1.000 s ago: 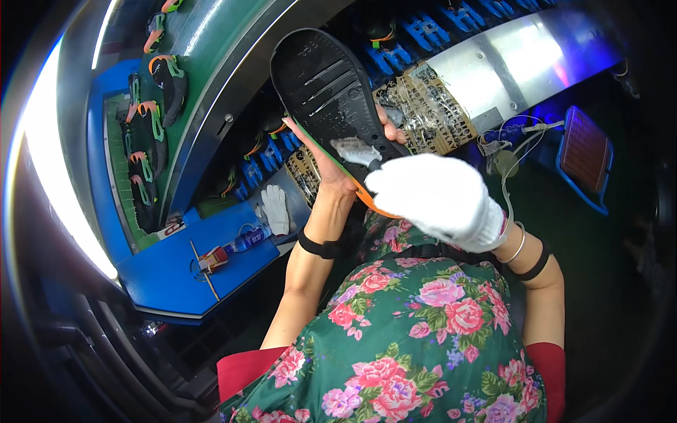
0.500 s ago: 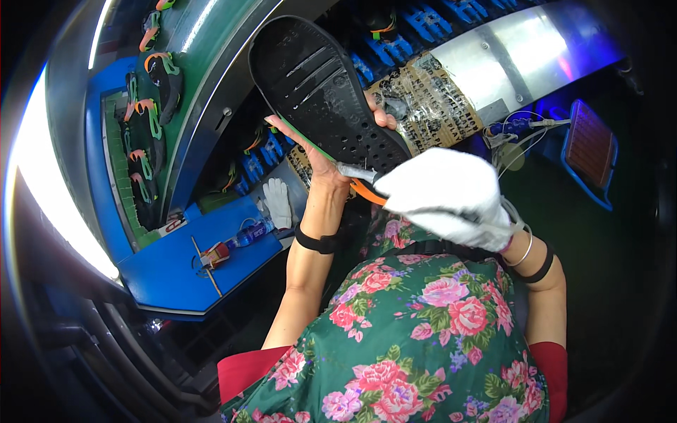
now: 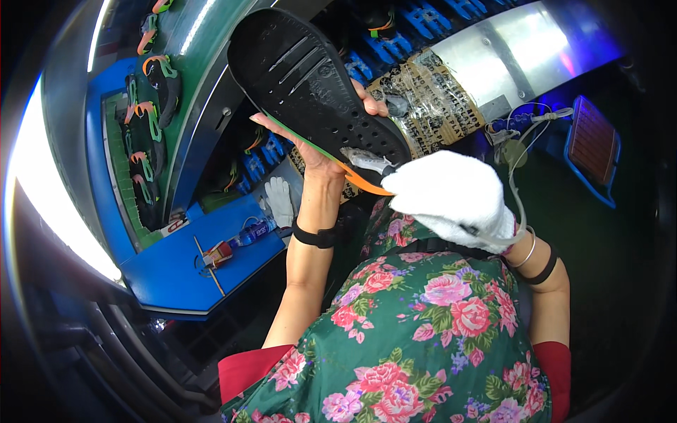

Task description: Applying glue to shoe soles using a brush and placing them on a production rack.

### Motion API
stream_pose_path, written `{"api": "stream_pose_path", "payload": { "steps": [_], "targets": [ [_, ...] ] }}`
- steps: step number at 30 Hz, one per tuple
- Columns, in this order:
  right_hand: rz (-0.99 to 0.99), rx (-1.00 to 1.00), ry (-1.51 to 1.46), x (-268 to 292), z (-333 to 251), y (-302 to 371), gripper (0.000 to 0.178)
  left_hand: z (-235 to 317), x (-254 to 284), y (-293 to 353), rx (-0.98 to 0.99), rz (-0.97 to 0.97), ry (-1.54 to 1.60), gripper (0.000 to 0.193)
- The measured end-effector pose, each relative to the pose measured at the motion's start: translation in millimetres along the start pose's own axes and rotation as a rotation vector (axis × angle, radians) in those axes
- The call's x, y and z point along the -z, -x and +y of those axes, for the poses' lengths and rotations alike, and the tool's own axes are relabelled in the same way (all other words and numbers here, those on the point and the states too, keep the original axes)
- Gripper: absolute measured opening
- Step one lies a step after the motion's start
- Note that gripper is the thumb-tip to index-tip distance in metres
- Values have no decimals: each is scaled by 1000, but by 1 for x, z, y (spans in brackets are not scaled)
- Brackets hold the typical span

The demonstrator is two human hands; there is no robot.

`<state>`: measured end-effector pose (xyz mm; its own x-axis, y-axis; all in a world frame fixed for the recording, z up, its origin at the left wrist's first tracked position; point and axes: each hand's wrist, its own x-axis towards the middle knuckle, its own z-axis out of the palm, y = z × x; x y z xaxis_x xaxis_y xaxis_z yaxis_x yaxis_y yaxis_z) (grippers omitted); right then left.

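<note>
A black clog-style shoe [image 3: 303, 84] with slots, small round holes and a green-and-orange edge strip [image 3: 363, 185] is tilted up in front of me. My left hand [image 3: 319, 161] is bare and closed around it from beneath; its thumb lies along the left edge and fingertips show at the right edge. My right hand [image 3: 451, 194], in a white glove, is closed on a slim tool [image 3: 365, 159] wrapped in greyish tape. The tool's end lies over the holed part of the shoe. Most of the tool is hidden inside the glove. A pale cord [image 3: 518, 185] runs up from beside the right wrist.
Cardboard bound with clear tape [image 3: 437, 106] covers part of a metal rail [image 3: 515, 56]. A blue shelf [image 3: 176, 282] at left holds a white glove [image 3: 278, 201], a bottle [image 3: 255, 231] and a red-topped item [image 3: 217, 254]. Several shoes [image 3: 164, 84] stand on a green belt. A blue-framed panel [image 3: 592, 148] is right.
The shoe and my left hand have shifted slightly left. My right hand has moved a little right, and the tool's end has turned from near the left wrist onto the shoe.
</note>
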<state>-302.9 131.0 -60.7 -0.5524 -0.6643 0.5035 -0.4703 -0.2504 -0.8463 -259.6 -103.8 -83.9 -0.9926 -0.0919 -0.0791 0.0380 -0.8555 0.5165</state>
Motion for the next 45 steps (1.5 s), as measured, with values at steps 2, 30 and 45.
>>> {"api": "stream_pose_path", "payload": {
  "steps": [2,30,45],
  "targets": [
    [-26,59,57,0,0,3,27,-1,1,-2,2,-25,6,115],
    [-53,34,-18,4,-4,9,33,6,13,-26,-125,-291,-147,123],
    [73,-111,-41,13,-6,5,28,-3,8,-41,-131,-338,-111,118]
  ]
}}
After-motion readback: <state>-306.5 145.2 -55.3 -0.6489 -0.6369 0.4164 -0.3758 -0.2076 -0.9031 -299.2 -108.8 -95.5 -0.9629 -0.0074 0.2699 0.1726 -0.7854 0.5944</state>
